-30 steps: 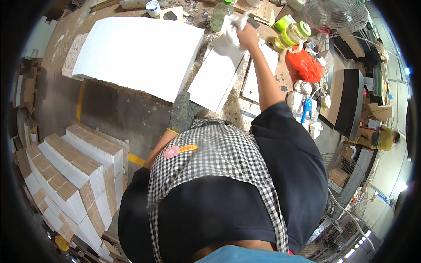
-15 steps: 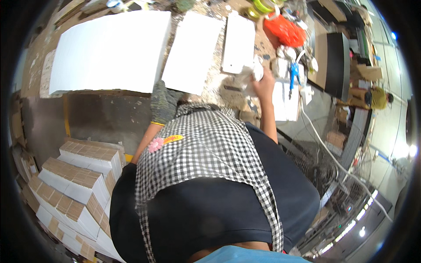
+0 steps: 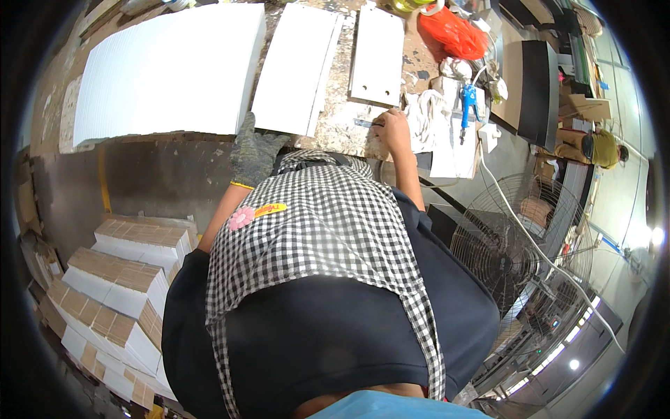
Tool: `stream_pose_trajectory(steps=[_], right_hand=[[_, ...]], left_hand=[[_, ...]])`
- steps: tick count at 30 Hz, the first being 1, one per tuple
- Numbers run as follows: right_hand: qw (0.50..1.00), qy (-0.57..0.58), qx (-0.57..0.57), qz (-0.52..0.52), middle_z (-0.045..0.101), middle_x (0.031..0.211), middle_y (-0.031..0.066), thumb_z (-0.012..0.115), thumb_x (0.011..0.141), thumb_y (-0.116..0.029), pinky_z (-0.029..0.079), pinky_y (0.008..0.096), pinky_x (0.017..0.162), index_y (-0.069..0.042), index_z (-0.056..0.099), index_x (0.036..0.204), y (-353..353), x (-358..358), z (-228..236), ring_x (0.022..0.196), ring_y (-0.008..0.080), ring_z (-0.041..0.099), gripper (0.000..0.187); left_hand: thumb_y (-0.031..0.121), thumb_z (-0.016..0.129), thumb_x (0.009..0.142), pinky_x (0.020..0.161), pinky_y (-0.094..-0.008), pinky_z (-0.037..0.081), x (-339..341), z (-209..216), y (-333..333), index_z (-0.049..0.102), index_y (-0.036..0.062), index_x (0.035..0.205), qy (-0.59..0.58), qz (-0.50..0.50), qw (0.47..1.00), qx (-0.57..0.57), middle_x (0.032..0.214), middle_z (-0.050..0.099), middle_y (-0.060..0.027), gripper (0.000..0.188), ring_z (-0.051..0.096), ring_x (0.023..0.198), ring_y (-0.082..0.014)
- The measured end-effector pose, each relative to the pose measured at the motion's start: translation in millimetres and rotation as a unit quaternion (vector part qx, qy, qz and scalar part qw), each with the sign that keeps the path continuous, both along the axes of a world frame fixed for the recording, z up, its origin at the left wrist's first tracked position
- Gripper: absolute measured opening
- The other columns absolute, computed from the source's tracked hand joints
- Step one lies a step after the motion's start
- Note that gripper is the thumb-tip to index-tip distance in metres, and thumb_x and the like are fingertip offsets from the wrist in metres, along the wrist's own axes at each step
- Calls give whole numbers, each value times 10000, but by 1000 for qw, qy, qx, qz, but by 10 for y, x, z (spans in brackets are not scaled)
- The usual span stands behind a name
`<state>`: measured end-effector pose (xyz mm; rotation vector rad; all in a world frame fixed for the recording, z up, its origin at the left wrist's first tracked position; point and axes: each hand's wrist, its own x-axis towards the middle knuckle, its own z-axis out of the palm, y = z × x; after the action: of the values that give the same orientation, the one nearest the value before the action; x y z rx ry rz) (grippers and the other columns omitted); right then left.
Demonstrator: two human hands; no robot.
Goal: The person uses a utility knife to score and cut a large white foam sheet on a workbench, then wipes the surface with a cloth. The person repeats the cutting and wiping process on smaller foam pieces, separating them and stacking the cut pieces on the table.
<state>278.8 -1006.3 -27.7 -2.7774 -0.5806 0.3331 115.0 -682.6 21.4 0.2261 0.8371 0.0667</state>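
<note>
My right hand (image 3: pixel 396 130) is bare and closed, pinching the end of a thin, flat, blade-like tool (image 3: pixel 363 123) at the worktable's front edge. Just to its right lies a crumpled white cloth (image 3: pixel 423 115). Beyond the hand is a narrow white panel (image 3: pixel 377 56) with small dark holes at its near end. My left hand (image 3: pixel 255 150), in a dark grey knit glove, rests at the table edge by the near corners of the white panel stacks; its fingers look spread, though partly hidden. Left of the glove is the large stack (image 3: pixel 167 73), and to its right the smaller stack (image 3: pixel 296 66).
A blue air gun (image 3: pixel 468 108) lies on white board at the right, near a red plastic bag (image 3: pixel 453 36). A white hose (image 3: pixel 516 227) hangs past a large fan (image 3: pixel 499 258). Stacked cartons (image 3: pixel 118 279) stand lower left. Another person (image 3: pixel 600 149) is far right.
My right hand has let go of the white cloth, now lying on its right, and has moved nearer and left onto the blade-like tool. The left hand stays by the stacks.
</note>
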Motion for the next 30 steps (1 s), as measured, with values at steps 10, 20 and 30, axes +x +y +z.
stream_pose_trajectory(steps=[10, 20, 30], right_hand=[[971, 234, -34, 23, 774, 841, 94, 846, 756, -158, 575, 332, 734, -39, 789, 904, 140, 359, 199, 774, 199, 735, 198], [927, 180, 328, 15, 741, 831, 68, 806, 882, -186, 519, 250, 626, -28, 727, 1247, 1813, 1286, 719, 689, 96, 650, 405], [970, 83, 217, 72, 751, 752, 48, 811, 873, -285, 482, 256, 519, -186, 776, 1208, 2542, 1599, 539, 561, 88, 643, 351]], left_hand=[[134, 607, 1020, 1032, -464, 562, 64, -35, 2, 357, -98, 1443, -6, -64, 996, -59, 1360, 509, -340, 543, 586, 1227, -403], [254, 645, 998, 1113, -655, 395, 82, -42, 4, 132, -22, 1587, 30, -64, 997, -33, 1528, 212, -451, 829, 345, 1386, -596], [207, 655, 1006, 960, -418, 548, -73, 7, 89, 553, -114, 1288, 47, -428, 676, 598, 1188, 651, -249, 438, 623, 1122, -331]])
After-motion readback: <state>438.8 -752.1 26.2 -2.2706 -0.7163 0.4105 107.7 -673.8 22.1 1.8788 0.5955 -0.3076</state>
